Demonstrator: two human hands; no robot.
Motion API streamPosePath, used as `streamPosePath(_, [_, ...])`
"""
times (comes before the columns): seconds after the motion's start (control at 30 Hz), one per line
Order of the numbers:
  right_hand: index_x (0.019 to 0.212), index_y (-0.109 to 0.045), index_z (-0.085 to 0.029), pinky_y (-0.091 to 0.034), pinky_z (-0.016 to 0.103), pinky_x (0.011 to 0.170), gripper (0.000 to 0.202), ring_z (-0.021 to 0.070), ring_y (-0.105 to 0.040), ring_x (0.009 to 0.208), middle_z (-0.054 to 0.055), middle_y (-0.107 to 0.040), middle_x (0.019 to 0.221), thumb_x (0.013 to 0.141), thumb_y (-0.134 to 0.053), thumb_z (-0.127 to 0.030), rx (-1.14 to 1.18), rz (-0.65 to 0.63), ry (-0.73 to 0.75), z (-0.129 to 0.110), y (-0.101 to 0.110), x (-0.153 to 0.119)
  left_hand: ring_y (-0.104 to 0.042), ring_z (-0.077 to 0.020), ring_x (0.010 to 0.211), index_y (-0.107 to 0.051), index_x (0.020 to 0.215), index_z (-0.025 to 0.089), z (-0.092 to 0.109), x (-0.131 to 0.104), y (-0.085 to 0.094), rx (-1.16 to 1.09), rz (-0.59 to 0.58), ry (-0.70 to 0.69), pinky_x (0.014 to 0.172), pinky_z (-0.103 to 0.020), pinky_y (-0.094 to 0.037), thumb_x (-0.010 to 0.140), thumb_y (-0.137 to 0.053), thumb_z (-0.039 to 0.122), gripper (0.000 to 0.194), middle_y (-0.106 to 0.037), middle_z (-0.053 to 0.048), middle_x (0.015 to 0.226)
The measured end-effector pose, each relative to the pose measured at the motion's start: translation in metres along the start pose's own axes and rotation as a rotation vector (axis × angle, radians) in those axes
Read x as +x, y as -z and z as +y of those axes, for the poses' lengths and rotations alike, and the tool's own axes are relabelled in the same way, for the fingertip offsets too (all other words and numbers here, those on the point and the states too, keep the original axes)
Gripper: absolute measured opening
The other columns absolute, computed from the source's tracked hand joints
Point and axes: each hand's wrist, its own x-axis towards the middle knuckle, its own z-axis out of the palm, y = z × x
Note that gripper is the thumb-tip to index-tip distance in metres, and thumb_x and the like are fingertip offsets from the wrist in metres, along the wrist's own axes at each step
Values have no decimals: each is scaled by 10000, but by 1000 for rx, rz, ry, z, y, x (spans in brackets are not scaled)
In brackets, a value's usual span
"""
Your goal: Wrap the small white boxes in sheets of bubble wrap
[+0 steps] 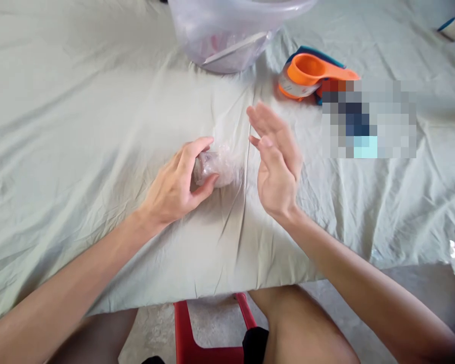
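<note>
My left hand [180, 177] curls around the left end of a small package in clear plastic wrap [222, 169], thumb in front and fingers behind. The package rests on the pale green cloth [98, 131]. Its wrap looks crinkled and loose at the right end; what lies inside cannot be made out. To the right of the package, and apart from it, my right hand [276, 156] is held up with nothing in it. Its fingers are stretched out and slightly blurred.
A translucent plastic tub [235, 30] with a pale strip inside stands at the back. Right of it lies an orange tape dispenser [307, 76]. A pixelated patch hides something farther right. A red stool [212, 354] shows below the cloth's front edge.
</note>
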Motion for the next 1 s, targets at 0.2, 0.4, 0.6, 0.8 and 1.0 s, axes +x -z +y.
streamPosePath(0.2, [1689,-580,-427,-553,519,1319,495,260,-559,1686,-1,-632,1775,1213,-539,-558,71,-77,220,20,-7,10,-768,-283,1335,-476,1650,250,-3,4,0,11,45,-68,1058,-466,-722,1190,-599,396,499,-708,-145,1498])
streamPosePath(0.4, [1558,-665,-418,-682,546,1033,408,323,-806,1267,23,-778,1518,1204,-521,-559,-213,-10,384,20,1,-4,-598,-402,1591,-483,1647,343,4,6,10,-6,-5,-13,1192,-626,-650,1163,-590,565,543,-626,-130,1683])
streamPosePath(0.6, [1540,-643,-411,-719,590,1005,364,328,-855,1172,18,-845,1349,1203,-510,-453,-298,-64,496,16,4,-5,-523,-412,1672,-460,1708,428,5,4,10,-21,41,1,1217,-685,-613,1183,-441,655,572,-536,-83,1803])
streamPosePath(0.8, [1601,-621,-442,-701,603,1074,418,341,-802,1342,19,-781,1540,1197,-539,-505,-224,-143,356,21,5,-7,-606,-367,1633,-309,1798,407,-1,3,9,-69,-66,45,1251,-614,-604,1213,-372,690,653,-517,-100,1838])
streamPosePath(1.0, [1690,-574,-432,-695,567,1105,500,329,-742,1467,37,-689,1695,1194,-572,-497,-156,-223,322,26,8,-4,-717,-332,1503,-390,1711,343,4,2,8,-12,-77,72,1152,-513,-648,1222,-450,629,569,-675,-122,1659])
